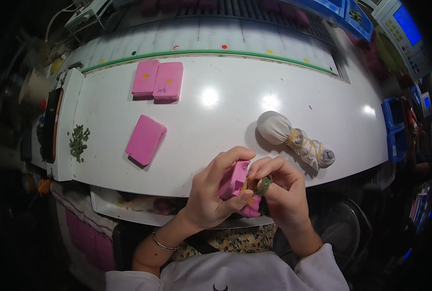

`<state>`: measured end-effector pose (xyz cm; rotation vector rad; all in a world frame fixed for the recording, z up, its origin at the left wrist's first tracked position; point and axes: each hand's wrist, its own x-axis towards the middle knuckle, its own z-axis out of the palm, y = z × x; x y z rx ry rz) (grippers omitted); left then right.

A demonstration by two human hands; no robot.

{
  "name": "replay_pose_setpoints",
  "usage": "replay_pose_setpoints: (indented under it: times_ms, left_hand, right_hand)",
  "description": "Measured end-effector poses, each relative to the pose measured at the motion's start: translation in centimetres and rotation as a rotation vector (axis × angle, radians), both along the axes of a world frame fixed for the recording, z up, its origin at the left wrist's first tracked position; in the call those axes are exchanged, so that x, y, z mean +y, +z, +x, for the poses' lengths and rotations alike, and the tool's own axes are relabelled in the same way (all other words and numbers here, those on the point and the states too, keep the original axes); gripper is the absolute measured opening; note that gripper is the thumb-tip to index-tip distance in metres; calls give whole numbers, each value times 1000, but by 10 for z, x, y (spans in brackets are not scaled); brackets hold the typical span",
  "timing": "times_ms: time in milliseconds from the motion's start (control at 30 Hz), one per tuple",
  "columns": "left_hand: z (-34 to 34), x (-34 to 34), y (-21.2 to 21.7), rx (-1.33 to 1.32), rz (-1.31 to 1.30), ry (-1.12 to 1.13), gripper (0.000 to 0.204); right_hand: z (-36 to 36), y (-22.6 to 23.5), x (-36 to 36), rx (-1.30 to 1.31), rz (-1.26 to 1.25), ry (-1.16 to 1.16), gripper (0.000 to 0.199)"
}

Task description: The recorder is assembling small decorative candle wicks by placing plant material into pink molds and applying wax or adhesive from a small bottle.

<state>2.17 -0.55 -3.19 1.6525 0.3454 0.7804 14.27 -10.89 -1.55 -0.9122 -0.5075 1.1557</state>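
Note:
Near the front edge of the white table, my left hand is closed around a pink rubber mould. The mould is bent apart, with a stepped edge and a bit of yellow showing inside. My right hand pinches a small dark green piece, waxy-looking and curved, right beside the mould's opening. Fingers cover part of both, so I cannot tell whether the piece still touches the mould. A closed pink mould lies on the table left of my hands.
Two more pink moulds sit side by side farther back. A white cloth bundle bound with yellow bands lies at right. Green scraps are heaped at the left edge. An open drawer sits below the table's front edge.

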Motion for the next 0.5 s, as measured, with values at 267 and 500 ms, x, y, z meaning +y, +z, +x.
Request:
replay_pose_setpoints:
  times_ms: [267,500]
  left_hand:
    - [-2,0,9,83,-33,-43,48]
    - [-10,9,14,174,392,321,52]
  right_hand:
    - [12,12,-1,177,32,-46,11]
    - [16,20,-9,-375,-174,-139,13]
